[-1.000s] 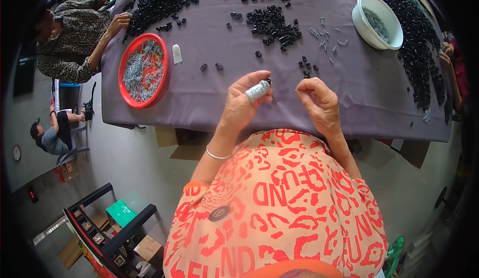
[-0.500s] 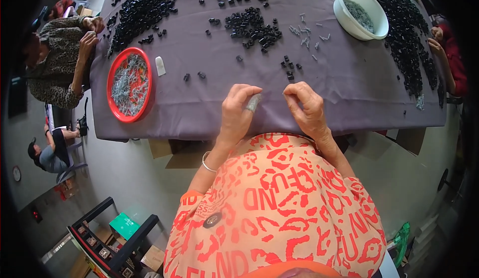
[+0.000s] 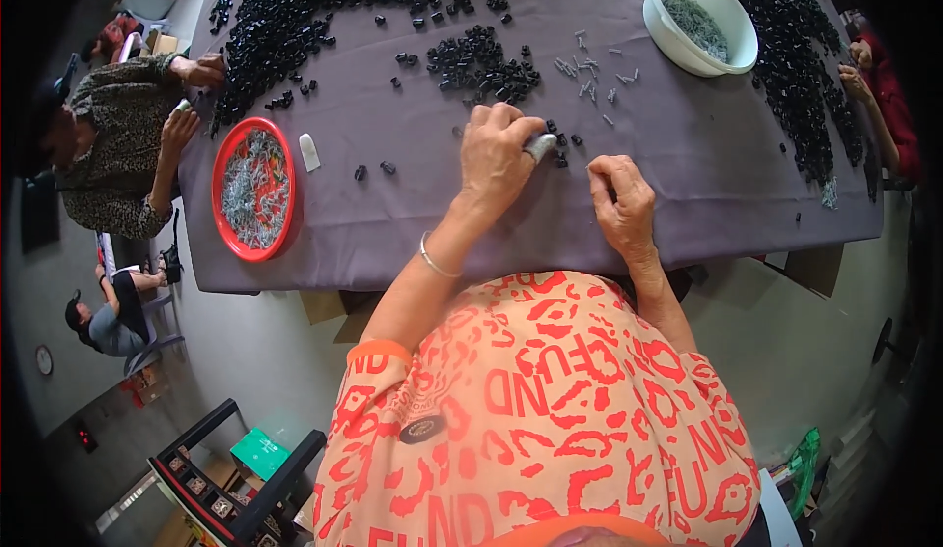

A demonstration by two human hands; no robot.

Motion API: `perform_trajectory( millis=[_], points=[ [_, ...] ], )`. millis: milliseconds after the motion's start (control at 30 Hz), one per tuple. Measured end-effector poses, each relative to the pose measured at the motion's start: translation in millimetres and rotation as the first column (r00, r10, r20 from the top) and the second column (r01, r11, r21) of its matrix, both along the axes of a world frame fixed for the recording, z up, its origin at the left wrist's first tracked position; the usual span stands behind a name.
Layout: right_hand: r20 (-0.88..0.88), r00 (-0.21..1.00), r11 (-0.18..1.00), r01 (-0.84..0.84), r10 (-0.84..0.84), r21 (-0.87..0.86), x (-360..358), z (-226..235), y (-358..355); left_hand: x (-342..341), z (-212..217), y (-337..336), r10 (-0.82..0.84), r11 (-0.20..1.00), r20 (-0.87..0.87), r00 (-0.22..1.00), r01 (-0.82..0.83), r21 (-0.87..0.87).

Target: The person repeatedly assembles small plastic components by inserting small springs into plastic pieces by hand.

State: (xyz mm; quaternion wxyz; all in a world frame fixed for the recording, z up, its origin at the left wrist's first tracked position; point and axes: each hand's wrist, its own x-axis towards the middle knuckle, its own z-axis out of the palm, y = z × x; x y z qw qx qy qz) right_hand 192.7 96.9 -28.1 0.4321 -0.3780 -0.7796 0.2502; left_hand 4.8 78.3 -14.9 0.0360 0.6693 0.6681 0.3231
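My left hand (image 3: 498, 159) reaches over the table beside a few small black plastic pieces (image 3: 562, 140). Its fingers are curled in toward the thumb side, and one digit wears a pale wrap (image 3: 539, 146). Whatever lies between those fingertips is hidden. Closer to the table's front edge, my right hand (image 3: 626, 205) is closed with thumb and fingertips together; I cannot make out anything in it. Beyond my left hand lies a small heap of black pieces (image 3: 483, 64). Several short, clear, thin pieces (image 3: 589, 66) are scattered to the right of that heap.
A red tray (image 3: 218, 189) holding clear thin pieces stands left, beside a white strip (image 3: 309, 152). A white bowl (image 3: 678, 46) with similar pieces stands far right. Large black piles (image 3: 285, 31) line the far edge. Co-workers sit left (image 3: 118, 144) and right (image 3: 889, 105).
My left hand has moved forward and right, from the front edge to the small black pieces. My right hand has shifted slightly right and nearer me. The left co-worker's hands have moved apart.
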Motion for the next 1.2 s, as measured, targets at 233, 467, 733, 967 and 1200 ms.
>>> perform_trajectory(
  millis=[233,467,733,967,1200],
  points=[
    [-0.059,0.998,0.999,0.008,-0.01,-0.046,-1.3,1.8,1.7,4.1,-4.6,1.5,-0.028,0.999,-0.029,0.999,0.029,0.04],
    [-0.081,0.997,0.992,-0.001,-0.009,-0.123,1.2,4.8,0.4,-2.6,20.2,-32.5,0.215,0.944,0.962,0.17,0.214,-0.25],
    [-0.221,0.943,0.943,-0.289,0.25,-0.166,-25.5,50.7,-16.7,-0.2,28.7,-76.3,0.135,0.978,0.99,0.025,0.157,-0.138],
    [-0.085,0.926,0.93,-0.367,0.367,0.014,-37.8,60.0,-22.9,7.5,40.6,-94.2,0.087,0.993,0.96,0.265,0.053,-0.104],
    [0.03,0.918,0.918,-0.397,0.397,0.015,-38.1,59.5,-30.9,8.5,38.5,-100.8,0.003,0.999,0.652,0.758,-0.036,0.038]
  ],
)
